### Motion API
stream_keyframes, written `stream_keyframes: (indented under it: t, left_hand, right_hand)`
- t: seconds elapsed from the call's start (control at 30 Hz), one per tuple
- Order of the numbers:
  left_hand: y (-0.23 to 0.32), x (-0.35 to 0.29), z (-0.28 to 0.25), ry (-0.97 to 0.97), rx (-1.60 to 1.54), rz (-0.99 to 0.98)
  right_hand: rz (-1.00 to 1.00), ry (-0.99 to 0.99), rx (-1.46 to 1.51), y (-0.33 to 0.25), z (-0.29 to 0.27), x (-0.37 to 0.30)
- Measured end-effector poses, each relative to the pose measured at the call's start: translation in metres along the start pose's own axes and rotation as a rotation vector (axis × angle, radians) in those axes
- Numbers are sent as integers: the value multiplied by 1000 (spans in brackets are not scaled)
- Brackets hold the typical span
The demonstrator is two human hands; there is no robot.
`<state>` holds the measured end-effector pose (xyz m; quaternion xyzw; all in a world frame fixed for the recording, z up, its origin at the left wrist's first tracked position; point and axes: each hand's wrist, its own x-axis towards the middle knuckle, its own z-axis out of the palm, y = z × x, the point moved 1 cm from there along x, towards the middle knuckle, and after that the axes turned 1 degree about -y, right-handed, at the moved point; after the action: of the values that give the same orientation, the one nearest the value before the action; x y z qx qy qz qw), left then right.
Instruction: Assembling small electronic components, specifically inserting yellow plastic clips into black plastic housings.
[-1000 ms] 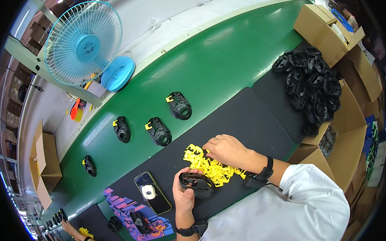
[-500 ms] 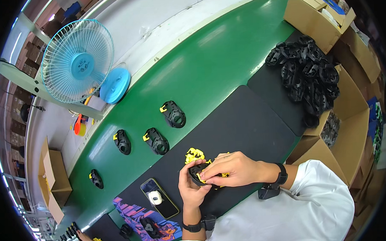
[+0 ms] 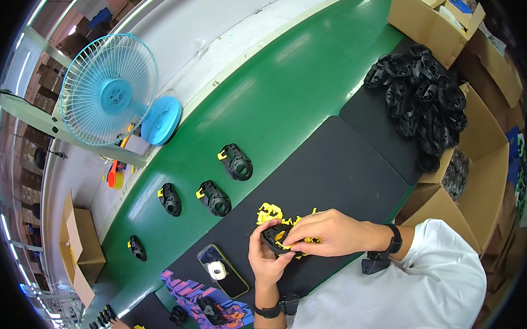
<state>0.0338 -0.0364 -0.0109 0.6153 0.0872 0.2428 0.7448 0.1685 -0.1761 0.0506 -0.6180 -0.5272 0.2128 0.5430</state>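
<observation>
Green desk (image 3: pixel 294 69) and black mat (image 3: pixel 340 167) spread out beneath the work, and just above the mat a black shell (image 3: pixel 270 239) sits in the left hand (image 3: pixel 267 265), its grip wrapped around the shell's side. The right hand (image 3: pixel 337 232) has its grip narrowed to a pinch on a yellow clip (image 3: pixel 285 246) at the shell's opening. Close behind them, partly hidden, lies a heap of yellow clips (image 3: pixel 269 213). Left of that, a phone (image 3: pixel 237 285) carries a small white case (image 3: pixel 217 270). Farther out are four clipped shells (image 3: pixel 237 163), a pile of black shells (image 3: pixel 419 99) near an open carton (image 3: pixel 485 128), and a blue fan (image 3: pixel 116 95).
</observation>
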Motion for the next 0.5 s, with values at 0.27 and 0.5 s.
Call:
stream_keyframes:
  t: [0.27,0.5]
  left_hand:
    - [2,1,3,4,39,5]
    - [12,-3,0,43,168,3]
  right_hand:
    - [9,-38,3,-1,-3,-2]
    - [22,-169,84,0,-3,-2]
